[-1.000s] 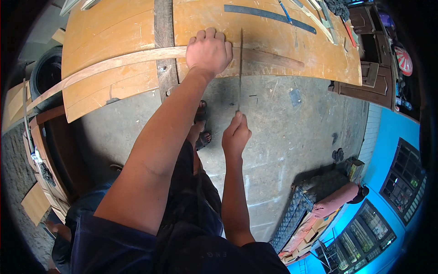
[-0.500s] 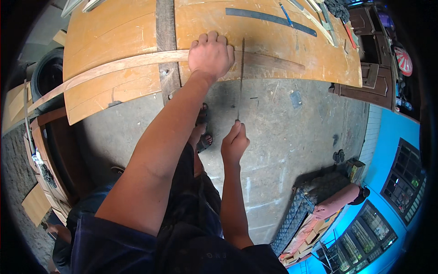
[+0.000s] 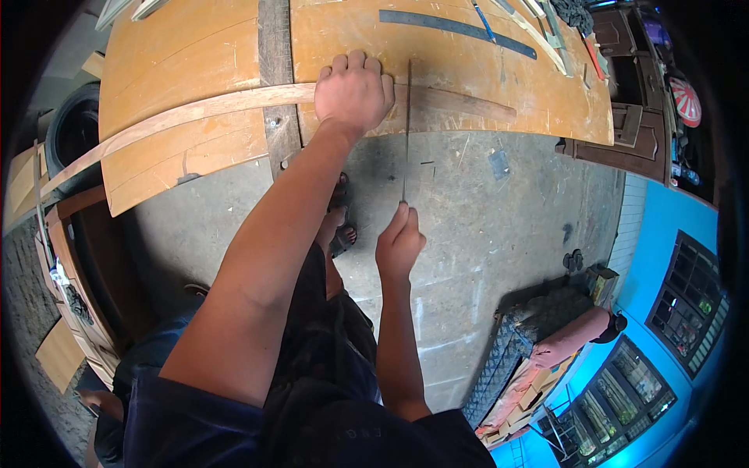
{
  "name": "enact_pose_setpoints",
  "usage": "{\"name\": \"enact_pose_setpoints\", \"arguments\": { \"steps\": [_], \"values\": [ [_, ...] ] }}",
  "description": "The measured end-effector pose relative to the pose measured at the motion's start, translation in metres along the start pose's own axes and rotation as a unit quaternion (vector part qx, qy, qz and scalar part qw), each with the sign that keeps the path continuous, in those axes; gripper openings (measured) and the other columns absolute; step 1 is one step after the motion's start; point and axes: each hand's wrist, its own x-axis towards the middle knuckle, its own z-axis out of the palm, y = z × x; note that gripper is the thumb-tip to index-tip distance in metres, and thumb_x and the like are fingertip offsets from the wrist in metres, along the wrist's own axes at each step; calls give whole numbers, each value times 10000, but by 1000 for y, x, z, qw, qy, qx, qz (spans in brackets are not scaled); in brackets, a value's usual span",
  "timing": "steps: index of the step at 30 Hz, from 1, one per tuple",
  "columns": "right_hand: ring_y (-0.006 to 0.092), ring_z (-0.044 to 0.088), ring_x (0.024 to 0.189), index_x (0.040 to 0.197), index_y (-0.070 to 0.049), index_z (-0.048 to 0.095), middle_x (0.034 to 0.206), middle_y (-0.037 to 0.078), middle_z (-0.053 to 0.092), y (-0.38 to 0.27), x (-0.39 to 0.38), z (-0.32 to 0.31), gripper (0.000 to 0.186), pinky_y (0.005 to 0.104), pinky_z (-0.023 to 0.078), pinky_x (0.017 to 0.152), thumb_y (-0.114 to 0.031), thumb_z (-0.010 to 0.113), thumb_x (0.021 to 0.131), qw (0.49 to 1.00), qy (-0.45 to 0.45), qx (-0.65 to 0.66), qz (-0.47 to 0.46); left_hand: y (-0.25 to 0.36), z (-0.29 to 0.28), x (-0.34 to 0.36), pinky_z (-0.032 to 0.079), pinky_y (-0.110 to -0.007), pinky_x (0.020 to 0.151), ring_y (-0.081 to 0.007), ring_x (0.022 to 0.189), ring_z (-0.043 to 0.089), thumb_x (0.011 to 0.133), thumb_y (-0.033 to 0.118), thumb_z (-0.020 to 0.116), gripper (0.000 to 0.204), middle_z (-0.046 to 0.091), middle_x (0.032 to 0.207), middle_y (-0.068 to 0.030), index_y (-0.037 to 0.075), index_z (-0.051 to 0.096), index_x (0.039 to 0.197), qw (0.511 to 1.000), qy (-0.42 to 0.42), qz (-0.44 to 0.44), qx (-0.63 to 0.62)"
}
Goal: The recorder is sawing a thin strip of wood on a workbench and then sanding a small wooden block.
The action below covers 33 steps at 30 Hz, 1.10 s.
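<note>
The left hand (image 3: pixel 355 93) lies flat with fingers curled down on a long thin wood strip (image 3: pixel 195 113), pressing it onto the orange table (image 3: pixel 187 47) near the table's front edge. The right hand (image 3: pixel 399 246) is closed around the near end of a thin saw blade (image 3: pixel 406 125), which stands just to the right of the left hand and crosses the strip from the table edge up onto the top. The right hand is well below the table, over the grey floor (image 3: pixel 484 226), and a long blue-grey ruler (image 3: pixel 456 33) lies farther back on the table.
</note>
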Motion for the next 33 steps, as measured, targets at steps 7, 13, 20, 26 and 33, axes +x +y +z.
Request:
{"name": "enact_pose_setpoints", "arguments": {
  "steps": [7, 13, 20, 26, 33],
  "values": [
    [467, 577, 670, 892, -15, 584, 690, 225, 586, -32, 83, 20, 315, 530, 427, 611, -242, 405, 1016, 998, 18, -6, -55, 11, -1, -3, 449, -406, 861, -275, 983, 583, 893, 348, 461, 342, 611, 1028, -89, 81, 667, 953, 1000, -24, 3, -11],
    [464, 577, 677, 910, -16, 580, 681, 212, 578, -15, 48, 14, 298, 542, 431, 642, -230, 401, 1014, 1000, -13, -3, -23, 8, 0, -3, 449, -405, 862, -273, 985, 585, 892, 350, 463, 347, 613, 1031, -90, 82, 671, 961, 1000, -24, -1, -7],
    [447, 599, 750, 953, -15, 584, 746, 210, 604, -1, 12, 2, 295, 530, 435, 716, -235, 396, 1013, 998, -50, -16, 39, 5, -2, 1, 453, -409, 862, -271, 1005, 582, 901, 351, 454, 354, 612, 1043, -96, 82, 674, 966, 1000, -28, -3, -6],
    [459, 603, 764, 986, 0, 592, 800, 250, 619, -45, 93, 12, 347, 534, 446, 721, -261, 367, 1020, 998, -65, -7, -15, 9, -1, -3, 457, -409, 861, -273, 988, 590, 898, 346, 454, 352, 615, 1023, -96, 78, 675, 955, 1000, -29, 3, -8],
    [424, 594, 647, 929, 2, 586, 689, 207, 577, 1, -4, -5, 297, 495, 444, 606, -220, 409, 1017, 997, -65, 21, 41, 1, -1, -3, 457, -407, 862, -273, 991, 589, 897, 338, 453, 348, 616, 1021, -97, 75, 675, 953, 999, -31, -9, -7]
  ]
}}
